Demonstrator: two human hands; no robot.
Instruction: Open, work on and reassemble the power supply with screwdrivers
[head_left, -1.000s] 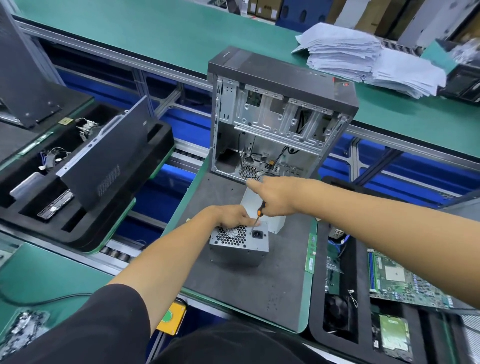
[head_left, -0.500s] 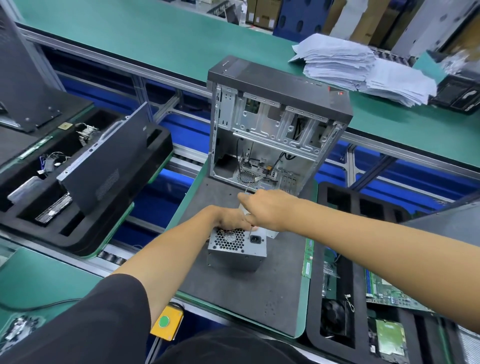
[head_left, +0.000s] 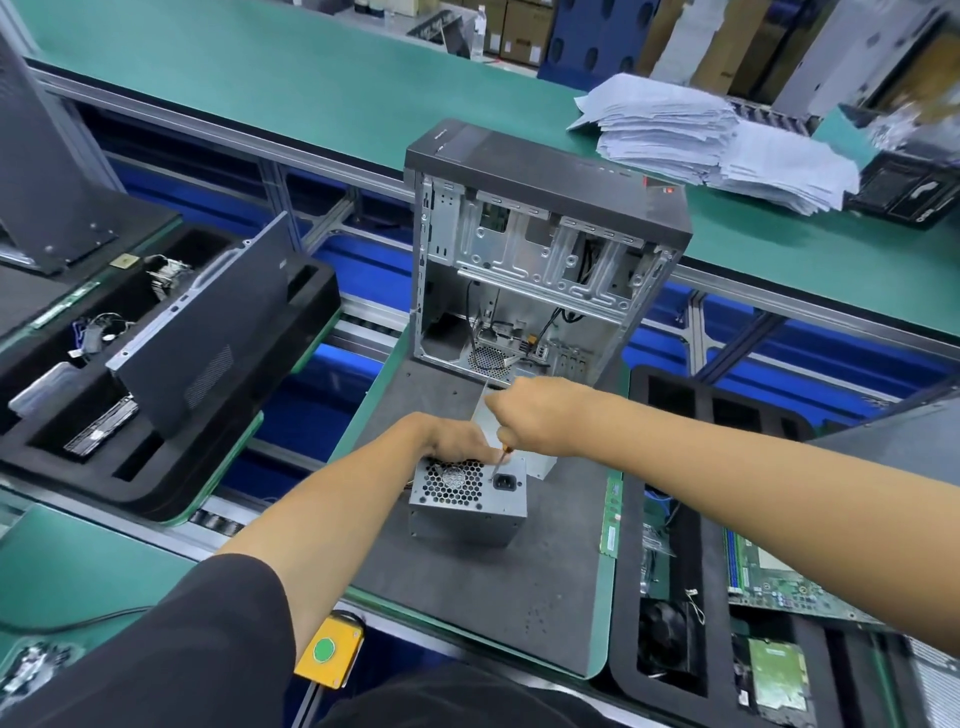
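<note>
Power supply (head_left: 466, 503) is sitting on the dark grey mat (head_left: 498, 582), rear face turned up toward the camera, with the honeycomb fan grille to the left of the black mains socket. The screwdriver (head_left: 503, 461) is slanting down from the right hand to that face, tip meeting the metal just above the socket; only a short piece of orange handle and the thin shaft are showing.

Right hand (head_left: 540, 418) is fisting around the screwdriver handle, fingers curled tight on it, knuckles toward the case. Left hand (head_left: 457, 441) is lying on the far top edge of the power supply, directly beside the screwdriver tip on its left, fingers bent over the edge and gripping the housing.

Just behind the right hand, a pale sheet-metal plate (head_left: 524, 452) is lying on the mat, partly hidden by both hands. Farther back from the grip, an open computer case (head_left: 540, 260) is standing upright with its empty steel interior facing the camera. Well off to the left of the grip, a black foam tray (head_left: 156, 467) is holding a leaning dark side panel (head_left: 208, 332). To the right, another tray is carrying a green motherboard (head_left: 779, 577). Nearest the person, below the mat edge, a yellow box with a green button (head_left: 324, 649) is showing.
</note>
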